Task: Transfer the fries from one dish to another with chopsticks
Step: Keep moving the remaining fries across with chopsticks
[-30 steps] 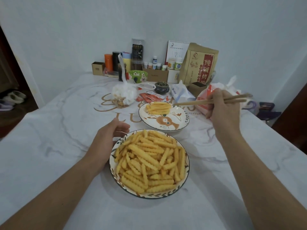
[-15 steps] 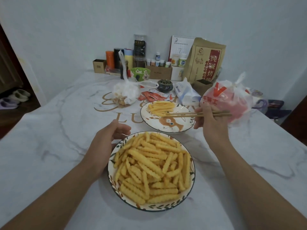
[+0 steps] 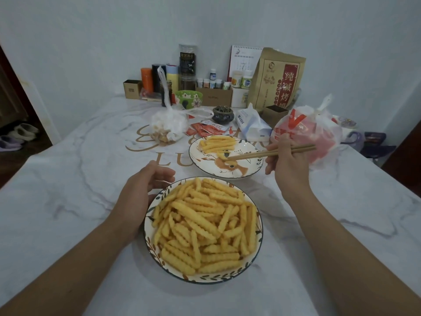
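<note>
A leaf-rimmed bowl [image 3: 211, 278] near me is heaped with crinkle-cut fries [image 3: 205, 222]. Behind it sits a white plate with a deer picture [image 3: 248, 172], with a small row of fries [image 3: 216, 143] along its far side. My right hand [image 3: 287, 163] grips wooden chopsticks [image 3: 268, 153] that point left over the plate. Their tips touch a single fry [image 3: 222, 155] near the plate's middle. My left hand [image 3: 145, 183] rests against the bowl's left rim, with loosely curved fingers.
Both dishes stand on a white marble-patterned table [image 3: 68, 201]. Behind the plate lie a knotted plastic bag of snacks [image 3: 168, 126], red sauce packets [image 3: 205, 131], a tissue pack [image 3: 252, 126] and a red-and-white bag [image 3: 314, 133]. Jars, boxes and a paper sack [image 3: 278, 83] line the wall.
My right hand has dropped lower and nearer, bringing the chopstick tips down from above the plate's far fries to its middle. A fry now sits at the tips. The left hand stayed put.
</note>
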Available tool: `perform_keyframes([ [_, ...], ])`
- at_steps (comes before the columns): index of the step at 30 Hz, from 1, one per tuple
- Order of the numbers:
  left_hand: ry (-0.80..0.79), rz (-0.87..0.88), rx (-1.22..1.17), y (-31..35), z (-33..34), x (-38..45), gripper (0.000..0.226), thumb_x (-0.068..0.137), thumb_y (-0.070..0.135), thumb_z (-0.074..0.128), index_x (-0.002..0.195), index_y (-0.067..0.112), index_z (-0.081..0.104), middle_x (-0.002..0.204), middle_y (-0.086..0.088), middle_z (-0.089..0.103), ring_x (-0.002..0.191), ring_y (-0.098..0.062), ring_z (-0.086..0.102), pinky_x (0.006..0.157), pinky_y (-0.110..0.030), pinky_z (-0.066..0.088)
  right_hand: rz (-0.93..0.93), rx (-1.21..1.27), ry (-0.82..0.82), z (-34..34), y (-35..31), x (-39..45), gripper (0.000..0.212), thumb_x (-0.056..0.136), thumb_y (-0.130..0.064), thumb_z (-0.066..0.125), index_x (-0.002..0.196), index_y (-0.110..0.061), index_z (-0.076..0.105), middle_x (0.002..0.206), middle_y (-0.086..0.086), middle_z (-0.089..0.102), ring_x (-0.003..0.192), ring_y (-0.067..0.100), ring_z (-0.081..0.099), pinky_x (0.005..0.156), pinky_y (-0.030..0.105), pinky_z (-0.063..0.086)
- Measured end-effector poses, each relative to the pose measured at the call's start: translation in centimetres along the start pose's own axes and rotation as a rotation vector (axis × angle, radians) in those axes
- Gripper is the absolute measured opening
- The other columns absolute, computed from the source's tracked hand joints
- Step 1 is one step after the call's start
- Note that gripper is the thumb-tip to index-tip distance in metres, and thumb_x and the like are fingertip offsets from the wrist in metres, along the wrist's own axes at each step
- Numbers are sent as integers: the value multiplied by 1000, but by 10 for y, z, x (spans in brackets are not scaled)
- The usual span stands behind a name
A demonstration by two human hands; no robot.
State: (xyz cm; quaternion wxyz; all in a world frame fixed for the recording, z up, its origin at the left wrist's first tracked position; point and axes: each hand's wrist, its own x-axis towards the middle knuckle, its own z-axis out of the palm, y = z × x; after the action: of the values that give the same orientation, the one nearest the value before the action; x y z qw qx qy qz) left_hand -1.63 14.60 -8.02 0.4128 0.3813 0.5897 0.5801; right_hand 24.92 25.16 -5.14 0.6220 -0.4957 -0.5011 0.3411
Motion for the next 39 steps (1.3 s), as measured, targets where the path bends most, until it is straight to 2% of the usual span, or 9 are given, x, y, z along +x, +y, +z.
perform_keyframes([
  [6, 0, 3, -14, 1, -2, -2, 52, 110, 43, 37, 96, 13, 77, 100, -2, 78, 89, -14, 70, 85, -37, 54, 79, 177, 144, -22, -39, -12, 54, 108, -45, 41, 69, -11, 59, 50, 5, 55, 37, 18, 45, 40, 28, 44],
  [8, 5, 12, -24, 1, -3, -1, 52, 110, 44, 38, 94, 14, 78, 99, -2, 78, 90, -14, 70, 88, -39, 54, 89, 181, 115, -32, -55, -22, 55, 108, -45, 41, 70, -10, 59, 50, 5, 55, 38, 18, 46, 39, 29, 44],
  [14, -11, 19, 11, 0, -2, -6, 53, 110, 45, 37, 93, 16, 78, 100, -1, 78, 89, -12, 70, 83, -35, 52, 76, 28, 37, -62, -103, -49, 53, 107, -38, 43, 69, -6, 60, 47, 6, 50, 41, 20, 42, 40, 27, 38],
  [21, -15, 39, -11, 0, -4, -8, 53, 110, 46, 37, 96, 15, 77, 103, -4, 76, 90, -12, 70, 85, -35, 53, 93, -136, -104, -69, -109, -59, 44, 105, -29, 49, 73, -2, 63, 48, 8, 51, 38, 20, 42, 41, 30, 40],
  [25, -19, 35, -19, 0, -3, -8, 52, 109, 46, 38, 95, 15, 77, 102, -3, 76, 90, -13, 69, 81, -33, 52, 38, -10, 40, -76, -112, -48, 42, 104, -28, 50, 71, -5, 60, 46, 4, 47, 36, 16, 38, 40, 25, 36],
  [29, -21, 32, -13, -1, -2, -6, 52, 110, 44, 37, 92, 16, 78, 103, -5, 76, 92, -15, 68, 84, -36, 53, -50, 43, 115, -61, -95, -30, 38, 105, -29, 51, 74, -11, 64, 51, 0, 53, 42, 13, 46, 42, 27, 42],
  [33, -19, 40, 16, -1, -3, -3, 53, 110, 44, 37, 93, 17, 79, 104, -5, 77, 94, -16, 69, 85, -36, 52, -96, -27, -13, -29, -51, -13, 37, 105, -28, 53, 73, -17, 68, 59, 3, 57, 49, 14, 49, 47, 30, 42],
  [35, -21, 42, 17, -2, -3, -2, 53, 110, 43, 36, 94, 17, 79, 103, -4, 77, 92, -15, 69, 81, -34, 50, -65, -14, -61, -20, -27, -9, 36, 106, -27, 52, 77, -15, 70, 65, 7, 59, 51, 15, 52, 54, 37, 46],
  [39, -15, 35, 4, -3, -2, 1, 53, 110, 44, 37, 91, 19, 80, 102, -3, 78, 93, -16, 70, 82, -35, 51, -15, 38, -55, -11, -2, -4, 31, 106, -21, 50, 83, -12, 69, 67, 6, 61, 53, 14, 54, 58, 40, 51],
])
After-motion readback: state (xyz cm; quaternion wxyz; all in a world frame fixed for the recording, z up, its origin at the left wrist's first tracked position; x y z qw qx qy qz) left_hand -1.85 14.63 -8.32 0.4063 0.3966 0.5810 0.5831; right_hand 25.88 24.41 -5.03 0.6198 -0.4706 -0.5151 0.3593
